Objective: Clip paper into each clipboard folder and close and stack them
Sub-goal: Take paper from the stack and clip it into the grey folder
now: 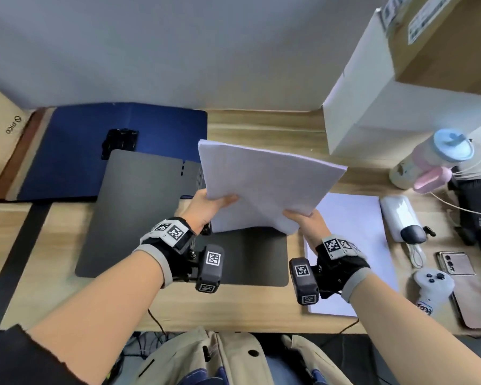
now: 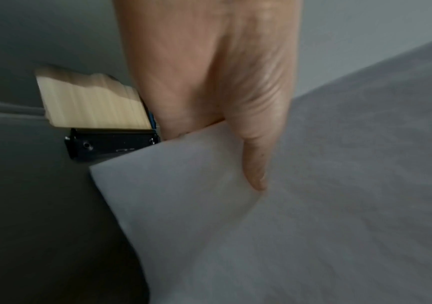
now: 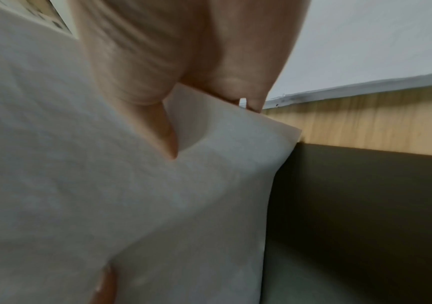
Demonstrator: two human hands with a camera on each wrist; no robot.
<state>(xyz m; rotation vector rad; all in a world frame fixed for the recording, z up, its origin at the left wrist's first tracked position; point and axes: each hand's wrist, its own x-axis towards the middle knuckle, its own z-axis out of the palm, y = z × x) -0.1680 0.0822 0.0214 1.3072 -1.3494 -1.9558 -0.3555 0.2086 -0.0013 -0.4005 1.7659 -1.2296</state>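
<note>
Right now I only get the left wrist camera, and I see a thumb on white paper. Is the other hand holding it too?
Observer: Yes, the right hand pinches the white paper sheaf at its near right corner.
Operator: Is there more paper anywhere?
Observer: A second white paper stack lies flat on the wooden desk, beneath the right wrist.
Operator: Any other folder?
Observer: An open dark blue clipboard folder lies behind the dark grey clipboard folder.
</note>
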